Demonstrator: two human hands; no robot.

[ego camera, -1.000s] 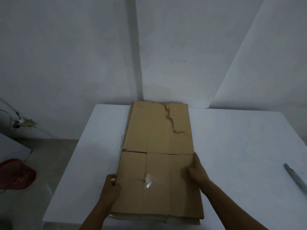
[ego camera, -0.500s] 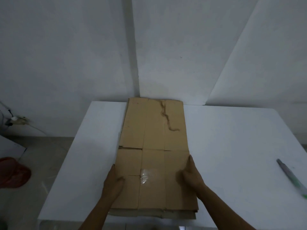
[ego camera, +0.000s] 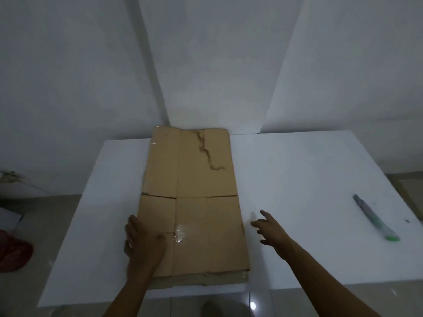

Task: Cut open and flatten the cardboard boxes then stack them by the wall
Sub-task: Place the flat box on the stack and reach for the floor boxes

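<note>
While left hand point(ego camera: 144, 245) grips cardboard point(ego camera: 194, 202) edge, right hand point(ego camera: 272, 232) hovers beside.

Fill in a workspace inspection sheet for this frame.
Surface: white table, far edge against the wall.
Job's things: flattened cardboard stack lies flat, far end at the wall, tape patch on top.
Clutter: grey-green pen-shaped tool, possibly the cutter, lies right.
Grips: left hand on the stack's near-left edge, thumb on top, finger curl unclear; right hand open, beside the stack, holding nothing.
Cables: blurred plug or cable by the left wall.
Surroundings: white wall, tiled floor, red object on the floor.
</note>
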